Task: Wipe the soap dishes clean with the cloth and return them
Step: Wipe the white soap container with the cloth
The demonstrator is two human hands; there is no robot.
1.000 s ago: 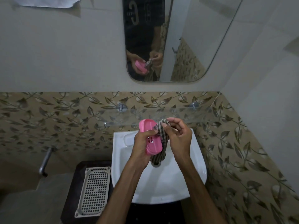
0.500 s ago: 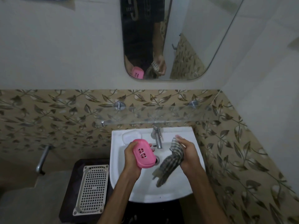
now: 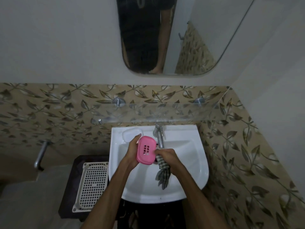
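Note:
My left hand [image 3: 132,152] grips a pink slotted soap dish [image 3: 146,149] above the white sink [image 3: 194,162], its slotted face turned up toward me. My right hand [image 3: 167,157] is closed on a checked cloth [image 3: 162,172], which hangs down into the basin. The fingertips of that hand touch the dish's right edge. A clear soap dish [image 3: 132,134] lies on the sink's back left ledge, just behind my left thumb.
The chrome tap [image 3: 159,136] stands right behind the pink dish. A glass shelf [image 3: 165,111] runs along the leaf-patterned tiles above the sink. A cream perforated tray [image 3: 91,182] lies on a dark stand to the left. A mirror [image 3: 189,35] hangs above.
Both hands have dropped from chest height down over the basin. They parted briefly, and now the right hand with the cloth is back against the pink dish.

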